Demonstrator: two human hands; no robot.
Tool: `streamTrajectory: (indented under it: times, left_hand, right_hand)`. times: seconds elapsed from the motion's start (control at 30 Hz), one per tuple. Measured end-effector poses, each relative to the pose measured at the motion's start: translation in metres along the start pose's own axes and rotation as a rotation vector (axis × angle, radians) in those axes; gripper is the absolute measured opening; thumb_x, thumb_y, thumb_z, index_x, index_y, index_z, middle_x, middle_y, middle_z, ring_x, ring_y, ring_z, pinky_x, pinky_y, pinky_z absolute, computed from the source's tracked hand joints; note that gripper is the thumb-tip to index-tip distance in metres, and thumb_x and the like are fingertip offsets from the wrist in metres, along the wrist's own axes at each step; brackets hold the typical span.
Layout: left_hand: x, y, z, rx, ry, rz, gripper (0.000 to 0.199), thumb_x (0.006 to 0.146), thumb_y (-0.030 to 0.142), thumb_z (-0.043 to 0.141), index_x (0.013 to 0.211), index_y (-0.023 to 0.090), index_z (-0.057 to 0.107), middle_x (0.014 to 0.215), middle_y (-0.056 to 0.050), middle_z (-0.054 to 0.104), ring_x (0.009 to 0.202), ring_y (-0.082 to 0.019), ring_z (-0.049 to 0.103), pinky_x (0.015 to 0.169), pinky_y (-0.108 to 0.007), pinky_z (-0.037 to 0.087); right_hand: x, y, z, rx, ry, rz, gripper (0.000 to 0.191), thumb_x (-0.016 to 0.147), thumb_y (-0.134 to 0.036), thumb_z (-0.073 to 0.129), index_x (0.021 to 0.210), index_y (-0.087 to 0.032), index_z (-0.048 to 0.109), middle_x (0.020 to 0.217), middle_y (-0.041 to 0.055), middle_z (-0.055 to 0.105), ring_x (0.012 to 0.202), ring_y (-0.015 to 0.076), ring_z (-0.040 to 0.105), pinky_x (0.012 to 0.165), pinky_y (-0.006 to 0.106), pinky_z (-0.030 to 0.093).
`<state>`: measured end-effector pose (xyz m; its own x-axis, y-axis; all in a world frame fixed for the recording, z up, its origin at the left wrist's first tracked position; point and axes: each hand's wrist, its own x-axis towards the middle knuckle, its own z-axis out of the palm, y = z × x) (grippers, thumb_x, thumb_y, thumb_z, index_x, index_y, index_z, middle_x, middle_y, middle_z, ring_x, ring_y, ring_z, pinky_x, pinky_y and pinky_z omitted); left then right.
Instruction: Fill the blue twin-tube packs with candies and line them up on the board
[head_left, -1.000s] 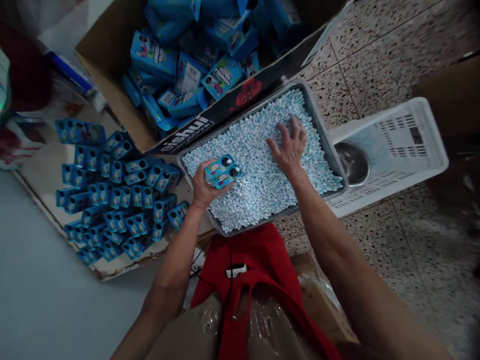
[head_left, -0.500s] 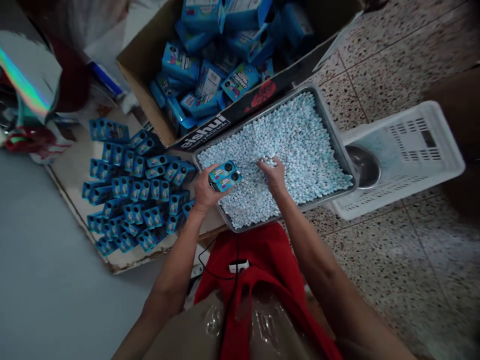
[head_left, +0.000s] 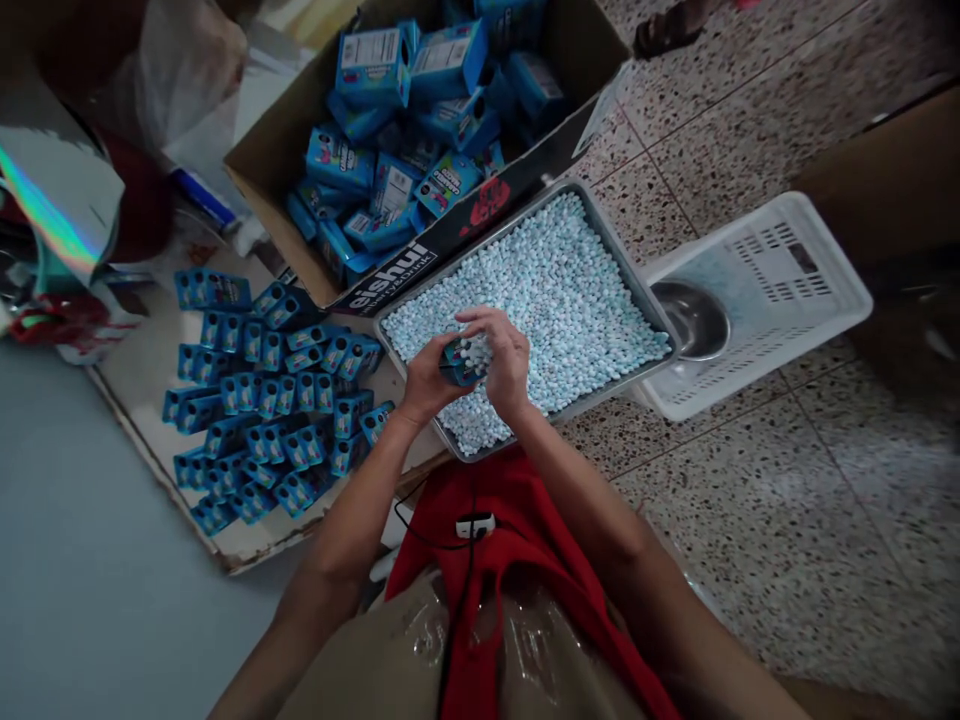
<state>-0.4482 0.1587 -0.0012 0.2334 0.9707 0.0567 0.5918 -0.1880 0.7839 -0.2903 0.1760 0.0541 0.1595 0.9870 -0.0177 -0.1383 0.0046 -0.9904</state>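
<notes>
Over the left part of a metal tray (head_left: pixel 630 375) filled with small pale blue and white candies, my left hand (head_left: pixel 429 382) grips small blue boxes (head_left: pixel 459 362) with round holes. My right hand (head_left: pixel 508 362) is curved against the boxes' right side. White candies (head_left: pixel 476 352) lie between its fingers and the box tops, partly hiding the holes. How many boxes are held is hidden by the hands. Several rows of similar small blue boxes (head_left: pixel 270 395) stand on the table left of my left hand.
An open cardboard carton (head_left: pixel 281 225) with larger blue packages stands behind the tray. A white plastic basket (head_left: pixel 817 290) with a metal bowl (head_left: pixel 694 318) is at the right, above the speckled floor. Plastic bags lie at the upper left.
My right hand has moved left from the middle of the tray to the held boxes, bringing candies onto their tops. The view has shifted slightly, with the carton and basket now further left.
</notes>
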Motion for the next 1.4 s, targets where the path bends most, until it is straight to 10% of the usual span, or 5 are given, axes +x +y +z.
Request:
streamTrajectory:
  times: [0.37, 0.67, 0.83, 1.03, 1.4]
  left_hand:
    - [-0.005, -0.040, 0.008, -0.143, 0.275, -0.238, 0.088, 0.060, 0.056, 0.100, 0.129, 0.023, 0.058, 0.118, -0.008, 0.075, 0.105, -0.027, 0.076, 0.095, -0.041, 0.064]
    - [-0.010, -0.041, -0.002, -0.158, 0.119, -0.106, 0.083, 0.070, 0.057, 0.096, 0.136, 0.023, 0.058, 0.138, -0.013, 0.071, 0.132, -0.031, 0.069, 0.115, -0.045, 0.055]
    - [-0.015, -0.043, -0.011, -0.039, 0.152, -0.129, 0.080, 0.068, 0.058, 0.096, 0.131, 0.023, 0.059, 0.133, -0.012, 0.070, 0.127, -0.031, 0.069, 0.112, -0.045, 0.056]
    - [-0.002, -0.030, -0.004, 0.058, 0.141, -0.162, 0.076, 0.068, 0.042, 0.098, 0.131, 0.023, 0.059, 0.123, -0.008, 0.071, 0.116, -0.029, 0.071, 0.102, -0.041, 0.059]
    - [0.024, -0.012, -0.010, 0.083, 0.073, -0.014, 0.066, 0.073, 0.028, 0.090, 0.132, 0.025, 0.061, 0.127, -0.009, 0.072, 0.119, -0.030, 0.069, 0.104, -0.044, 0.056]
  right_hand:
    - [-0.044, 0.081, -0.105, -0.739, -0.292, -0.012, 0.043, 0.102, -0.055, 0.056, 0.128, -0.025, 0.072, 0.149, 0.0137, 0.067, 0.156, 0.0357, 0.047, 0.129, 0.063, 0.036]
    - [-0.001, 0.120, -0.062, -1.226, -0.550, -0.061, 0.065, 0.093, -0.049, 0.070, 0.151, -0.023, 0.056, 0.170, 0.0192, 0.041, 0.155, 0.0476, 0.040, 0.119, 0.064, 0.043]
    - [0.065, 0.119, -0.062, -1.077, -0.244, 0.165, 0.048, 0.080, -0.027, 0.076, 0.127, -0.020, 0.068, 0.139, 0.0183, 0.065, 0.127, 0.0375, 0.064, 0.103, 0.046, 0.055]
    - [0.066, 0.076, -0.038, -0.121, -0.024, 0.504, 0.036, 0.076, -0.042, 0.074, 0.104, -0.027, 0.058, 0.096, 0.0005, 0.070, 0.078, 0.0181, 0.066, 0.072, 0.032, 0.054]
    - [0.020, 0.014, -0.014, -0.118, -0.105, 0.049, 0.044, 0.106, -0.053, 0.038, 0.097, -0.028, 0.074, 0.129, 0.0051, 0.070, 0.129, 0.0243, 0.064, 0.118, 0.050, 0.047]
